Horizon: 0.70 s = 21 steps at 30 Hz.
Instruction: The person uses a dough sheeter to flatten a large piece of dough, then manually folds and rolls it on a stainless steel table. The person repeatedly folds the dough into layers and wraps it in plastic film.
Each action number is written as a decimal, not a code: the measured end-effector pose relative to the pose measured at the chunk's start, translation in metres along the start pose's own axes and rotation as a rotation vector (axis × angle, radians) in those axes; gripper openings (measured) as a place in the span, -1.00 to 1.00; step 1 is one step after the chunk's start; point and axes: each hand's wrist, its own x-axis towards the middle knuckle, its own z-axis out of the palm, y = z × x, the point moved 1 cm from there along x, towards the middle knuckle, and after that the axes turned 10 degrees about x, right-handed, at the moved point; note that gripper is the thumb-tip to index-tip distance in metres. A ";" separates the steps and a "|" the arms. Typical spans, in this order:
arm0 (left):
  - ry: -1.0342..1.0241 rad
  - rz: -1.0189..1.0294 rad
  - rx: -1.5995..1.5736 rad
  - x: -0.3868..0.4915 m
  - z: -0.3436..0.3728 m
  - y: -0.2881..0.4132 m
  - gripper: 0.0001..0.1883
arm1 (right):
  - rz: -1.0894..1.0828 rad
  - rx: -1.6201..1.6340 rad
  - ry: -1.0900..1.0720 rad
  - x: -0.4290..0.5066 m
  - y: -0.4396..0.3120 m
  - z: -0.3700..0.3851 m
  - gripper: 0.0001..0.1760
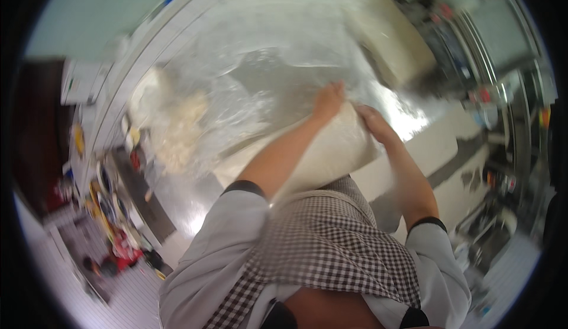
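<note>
My left hand (pixel 329 101) grips the upper edge of a large, pale, smooth sheet (pixel 339 145), with its fingers closed. My right hand (pixel 375 123) holds the same edge a little to the right, thumb toward the other hand. The sheet slopes down toward my checked apron (pixel 337 244) at the near edge of the metal worktable (pixel 293 78). Whether it is dough or a bag, I cannot tell. Blurred, pale-yellow lumps (pixel 179 140) lie on the metal to the left, and my left forearm crosses in front of part of the sheet.
A long pale block or board (pixel 392 38) rests at the back right of the table. Metal shelving (pixel 501 36) stands beyond it. Several utensils hang or stand along the left side, near a dark grey strip (pixel 142 191). Tiled floor (pixel 435 151) shows at right.
</note>
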 end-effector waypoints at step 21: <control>0.598 -0.689 -0.180 -0.365 -0.196 -0.137 -0.60 | -0.545 -1.365 0.002 0.305 0.002 0.194 -0.42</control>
